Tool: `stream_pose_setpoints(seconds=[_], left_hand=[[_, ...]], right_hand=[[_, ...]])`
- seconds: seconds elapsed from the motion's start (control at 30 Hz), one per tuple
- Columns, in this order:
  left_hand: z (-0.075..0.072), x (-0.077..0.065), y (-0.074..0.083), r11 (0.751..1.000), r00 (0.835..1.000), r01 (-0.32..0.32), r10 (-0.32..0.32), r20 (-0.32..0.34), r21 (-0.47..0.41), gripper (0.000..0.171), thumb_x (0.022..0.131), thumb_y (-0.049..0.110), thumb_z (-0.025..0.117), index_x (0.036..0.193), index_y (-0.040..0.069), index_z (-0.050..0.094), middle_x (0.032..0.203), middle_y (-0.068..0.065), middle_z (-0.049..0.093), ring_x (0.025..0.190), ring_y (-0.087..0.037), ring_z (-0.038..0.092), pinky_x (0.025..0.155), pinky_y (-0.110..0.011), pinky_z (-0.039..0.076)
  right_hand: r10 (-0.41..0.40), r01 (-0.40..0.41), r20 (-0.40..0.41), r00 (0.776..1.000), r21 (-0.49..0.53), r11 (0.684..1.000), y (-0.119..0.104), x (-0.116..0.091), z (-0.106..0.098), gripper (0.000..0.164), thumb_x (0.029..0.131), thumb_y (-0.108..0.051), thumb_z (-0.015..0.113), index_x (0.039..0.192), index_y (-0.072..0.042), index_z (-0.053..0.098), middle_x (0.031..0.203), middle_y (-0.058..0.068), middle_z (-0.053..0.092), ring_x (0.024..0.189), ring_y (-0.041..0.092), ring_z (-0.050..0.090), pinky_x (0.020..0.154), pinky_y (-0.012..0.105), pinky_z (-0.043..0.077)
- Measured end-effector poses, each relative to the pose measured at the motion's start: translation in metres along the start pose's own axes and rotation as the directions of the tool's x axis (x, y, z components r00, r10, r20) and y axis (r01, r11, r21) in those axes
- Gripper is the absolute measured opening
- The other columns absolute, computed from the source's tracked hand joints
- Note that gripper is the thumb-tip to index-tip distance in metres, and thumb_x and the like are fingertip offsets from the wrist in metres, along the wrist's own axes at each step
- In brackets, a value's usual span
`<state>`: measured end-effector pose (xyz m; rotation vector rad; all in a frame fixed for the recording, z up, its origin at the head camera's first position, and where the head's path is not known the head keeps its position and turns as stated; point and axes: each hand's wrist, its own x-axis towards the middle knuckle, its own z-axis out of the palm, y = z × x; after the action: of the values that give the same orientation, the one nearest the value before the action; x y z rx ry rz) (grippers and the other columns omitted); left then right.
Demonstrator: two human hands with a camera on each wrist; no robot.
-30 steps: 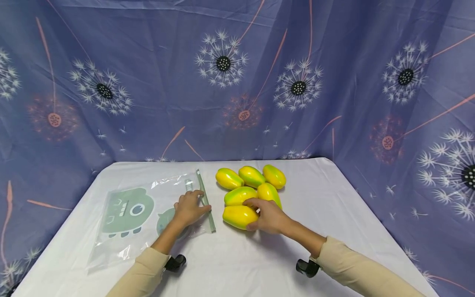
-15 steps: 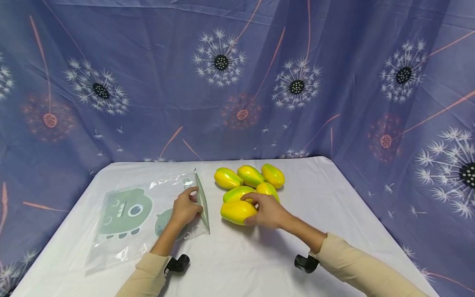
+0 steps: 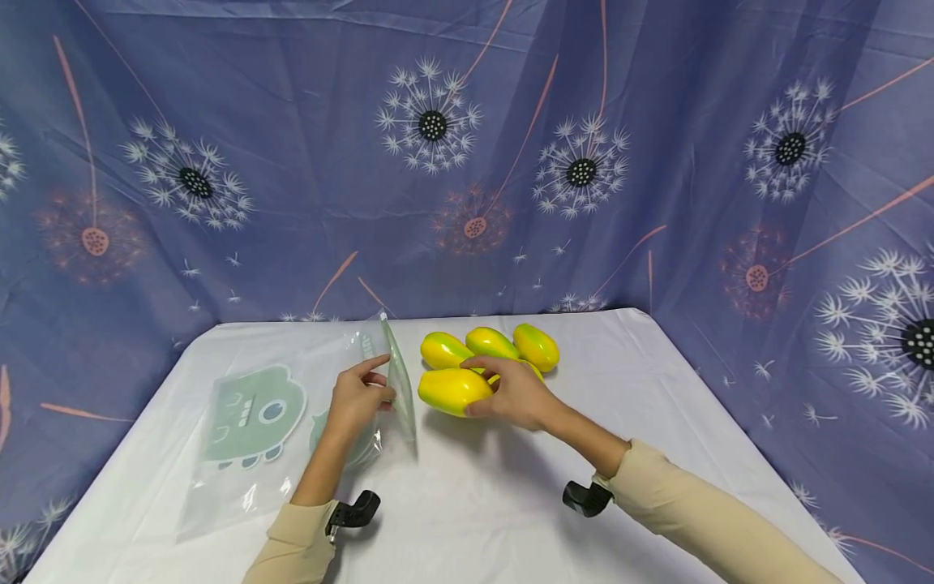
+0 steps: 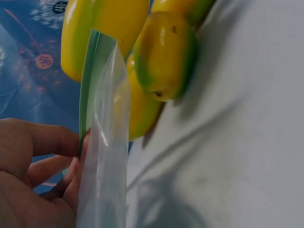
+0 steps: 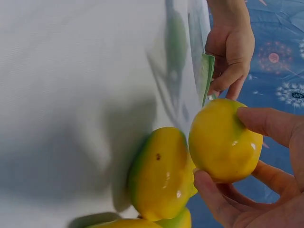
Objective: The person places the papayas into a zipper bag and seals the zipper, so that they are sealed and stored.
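My left hand (image 3: 356, 401) pinches the green zip edge of a clear zip bag (image 3: 251, 499) printed with green cartoon monsters. The bag's mouth stands raised and parted a little, while its body lies flat on the table. My right hand (image 3: 516, 394) grips a yellow-green mango (image 3: 454, 392) between thumb and fingers, lifted close to the bag's mouth. In the right wrist view, the held mango (image 5: 225, 142) hangs clear of the others. Behind it rest several more mangoes (image 3: 537, 347), some partly hidden by the right hand and the held one.
A white cloth covers the table (image 3: 467, 519). Behind and at the sides hangs a blue curtain (image 3: 314, 162) with dandelion prints. Black wrist cameras (image 3: 355, 511) sit on both wrists.
My right hand has lifted the front mango off the table and moved it slightly left and away from me. My left hand has raised the bag's zip edge and parted its mouth.
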<state>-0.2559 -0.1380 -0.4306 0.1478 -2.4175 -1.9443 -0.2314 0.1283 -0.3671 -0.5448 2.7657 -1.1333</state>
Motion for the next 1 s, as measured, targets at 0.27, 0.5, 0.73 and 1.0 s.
stream_pose_setpoints(seconds=[0.27,0.5,0.73,1.0], left_hand=[[0.0,-0.002,0.012,0.999,1.0,-0.028,0.028,0.007,-0.024,0.067,0.076,-0.013,0.067,0.139,0.011,0.064,0.098,-0.018,0.062,0.063,-0.017,0.061,0.061,-0.038,0.063],[0.003,-0.004,0.018,0.998,0.998,-0.056,0.056,0.026,0.029,0.068,0.075,-0.012,0.066,0.138,0.015,0.065,0.1,-0.019,0.063,0.065,-0.018,0.063,0.058,-0.034,0.062],[0.002,-0.008,0.023,0.999,0.998,-0.044,0.043,0.052,0.014,0.067,0.077,-0.011,0.066,0.139,0.016,0.065,0.102,-0.017,0.06,0.066,-0.019,0.062,0.061,-0.037,0.063],[0.0,-0.01,0.025,0.999,0.996,-0.032,0.034,0.08,-0.026,0.065,0.079,-0.012,0.066,0.139,0.013,0.064,0.101,-0.017,0.057,0.069,-0.021,0.06,0.064,-0.04,0.063]], right_hand=[[-0.009,0.011,-0.046,0.999,0.051,0.999,-0.01,0.012,0.001,0.066,0.073,-0.018,0.089,0.135,-0.019,0.065,0.123,0.01,0.068,0.101,0.026,0.067,0.087,0.037,0.058],[-0.011,0.015,-0.067,0.998,0.064,0.998,-0.01,0.02,0.001,0.067,0.075,-0.021,0.089,0.137,-0.019,0.064,0.125,0.007,0.068,0.104,0.025,0.067,0.09,0.04,0.058],[-0.021,0.029,-0.096,0.995,0.082,0.996,-0.009,0.025,0.006,0.067,0.074,-0.022,0.089,0.136,-0.016,0.065,0.121,0.008,0.069,0.101,0.025,0.068,0.086,0.039,0.059],[-0.006,0.015,-0.109,0.994,0.085,0.996,-0.01,0.028,0.012,0.067,0.078,-0.025,0.087,0.14,-0.016,0.062,0.126,0.009,0.067,0.105,0.027,0.066,0.086,0.041,0.058]])
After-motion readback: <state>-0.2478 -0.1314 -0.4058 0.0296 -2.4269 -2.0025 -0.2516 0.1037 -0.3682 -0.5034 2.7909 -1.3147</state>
